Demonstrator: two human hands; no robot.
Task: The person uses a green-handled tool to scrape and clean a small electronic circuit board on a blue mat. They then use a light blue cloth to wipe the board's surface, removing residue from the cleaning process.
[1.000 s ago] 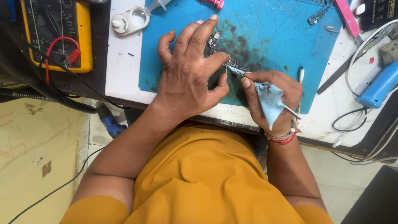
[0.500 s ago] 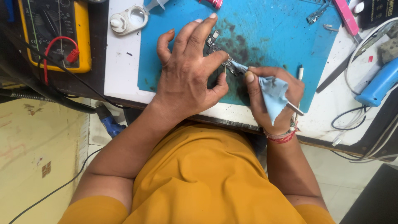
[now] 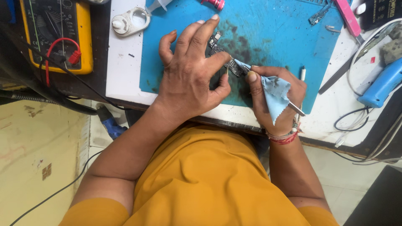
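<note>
A small dark circuit board (image 3: 222,56) lies on a blue work mat (image 3: 272,29) stained dark around it. My left hand (image 3: 190,71) presses on the board, thumb and forefinger pinching its near end, the other fingers spread over it. My right hand (image 3: 274,98) grips a thin metal tool (image 3: 293,106) wrapped in a light blue cloth (image 3: 275,96). The cloth-covered tip touches the board's right edge next to my left thumb. Most of the board is hidden under my left hand.
A yellow multimeter (image 3: 58,33) with red and black leads sits at the far left. A white round holder (image 3: 130,21) lies beside the mat. A blue handheld tool (image 3: 383,83), pink tweezers (image 3: 349,19), loose cables and small parts lie at the right.
My right hand has shifted slightly left along the board's edge with the cloth-wrapped tip. My left hand has stayed on the board.
</note>
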